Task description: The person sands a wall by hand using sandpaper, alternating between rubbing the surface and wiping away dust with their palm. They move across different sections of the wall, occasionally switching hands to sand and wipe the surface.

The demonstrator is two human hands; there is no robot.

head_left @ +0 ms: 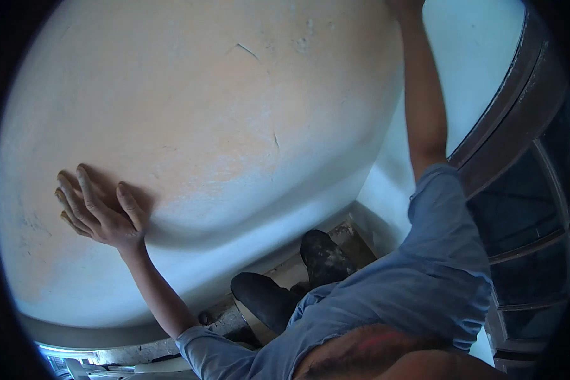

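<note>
My left hand point(101, 210) rests against a pale wall point(234, 114), its fingers spread and holding nothing. Some of the fingertips look dusty or stained. The wall has an orange-tan upper area, a whiter lower part, and several small cracks and scuffs. My right forearm point(425, 95) reaches up along the corner where this wall meets a second one. Beyond the wrist, the right hand is cut off by the top edge of the view, so its fingers are hidden.
A brown-framed window point(519, 209) with dark panes is close on my right. Below, my feet in dark shoes point(326, 256) stand on a narrow, dirty surface near the wall's base. Bright light and pale bars point(76, 368) show at the lower left.
</note>
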